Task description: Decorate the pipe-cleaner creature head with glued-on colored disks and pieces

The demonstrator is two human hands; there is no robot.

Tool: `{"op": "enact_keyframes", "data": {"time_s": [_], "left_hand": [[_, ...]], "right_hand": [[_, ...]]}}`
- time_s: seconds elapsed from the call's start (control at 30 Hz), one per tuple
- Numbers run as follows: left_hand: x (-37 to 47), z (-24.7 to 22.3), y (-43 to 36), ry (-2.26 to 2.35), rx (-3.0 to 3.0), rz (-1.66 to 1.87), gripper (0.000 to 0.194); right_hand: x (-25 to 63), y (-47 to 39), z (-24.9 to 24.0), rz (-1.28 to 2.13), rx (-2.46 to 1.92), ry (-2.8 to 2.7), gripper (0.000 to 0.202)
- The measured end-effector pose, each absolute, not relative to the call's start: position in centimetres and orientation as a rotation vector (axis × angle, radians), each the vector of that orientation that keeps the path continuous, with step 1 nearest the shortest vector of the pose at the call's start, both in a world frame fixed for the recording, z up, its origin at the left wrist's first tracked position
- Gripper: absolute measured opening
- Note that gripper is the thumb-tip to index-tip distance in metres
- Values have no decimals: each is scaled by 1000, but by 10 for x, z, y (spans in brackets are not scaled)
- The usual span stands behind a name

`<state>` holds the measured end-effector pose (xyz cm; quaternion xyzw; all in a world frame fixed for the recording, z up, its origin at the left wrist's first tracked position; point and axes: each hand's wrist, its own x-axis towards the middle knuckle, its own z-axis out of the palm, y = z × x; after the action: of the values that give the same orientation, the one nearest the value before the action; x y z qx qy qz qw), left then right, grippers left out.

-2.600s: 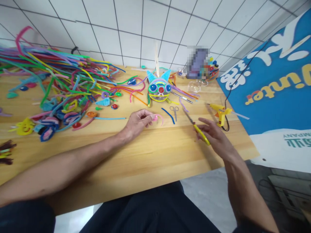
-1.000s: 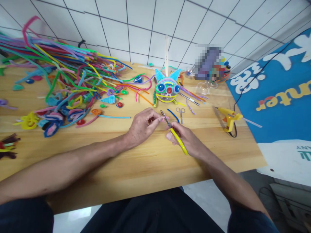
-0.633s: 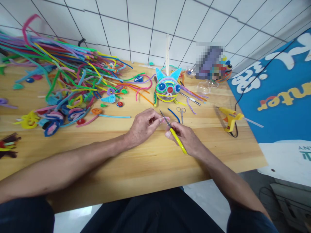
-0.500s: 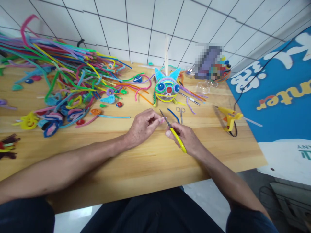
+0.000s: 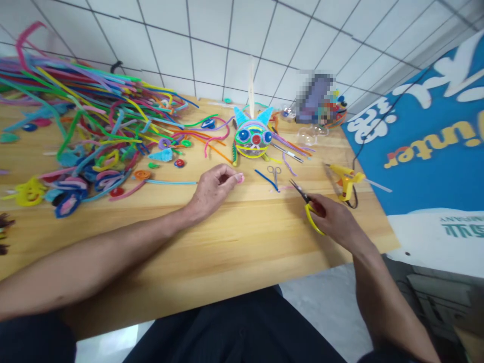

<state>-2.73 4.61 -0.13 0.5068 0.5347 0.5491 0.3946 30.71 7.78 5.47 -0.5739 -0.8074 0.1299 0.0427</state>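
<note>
My left hand [image 5: 215,187] pinches a small pink piece [image 5: 241,178], perhaps fuzzy pipe cleaner, between thumb and fingertips above the wooden table [image 5: 242,227]. To the right, my right hand [image 5: 335,219] holds yellow-handled scissors [image 5: 313,217], their dark blades pointing up and left. Beyond my hands stands a round animal-face craft [image 5: 252,141] with light blue ears, blue eyes, a red nose and yellow bands. A dark blue pipe cleaner piece [image 5: 266,180] lies between my hands, beside small metal scissors [image 5: 275,174].
Colourful pipe cleaners [image 5: 102,91] pile up at the left, with curled shapes in front, among them an orange coil [image 5: 142,174]. A yellow glue gun [image 5: 346,180] with its cord lies at the right. Clear plastic balls [image 5: 307,136] sit near the tiled wall [image 5: 212,45].
My right hand has drawn the yellow scissors away to the right, off the pink piece. My left hand keeps its pinch. The whole view has shifted slightly.
</note>
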Motion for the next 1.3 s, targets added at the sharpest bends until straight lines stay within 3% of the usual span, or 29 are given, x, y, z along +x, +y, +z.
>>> {"op": "enact_keyframes", "data": {"time_s": [0.1,0.27,0.53,0.83,0.97,1.3], "left_hand": [[-27,-2,45,1392,1280,1358,26],[-28,-6,45,1442,1236,1297,29],[-28,-6,44,1482,1248,1255,28],[-30,-10,43,1475,1276,1235,28],[-30,-11,43,1480,1287,1221,27],[-30,-8,43,1512,1300,1178,34]], "right_hand": [[334,85,47,155,-1940,-2427,39],[344,91,39,50,-2106,-2424,47],[332,89,51,-78,-2200,-2366,26],[334,139,23,388,-1858,-2181,16],[332,144,16,371,-1912,-2146,12],[321,147,-5,154,-2105,-1976,28]]}}
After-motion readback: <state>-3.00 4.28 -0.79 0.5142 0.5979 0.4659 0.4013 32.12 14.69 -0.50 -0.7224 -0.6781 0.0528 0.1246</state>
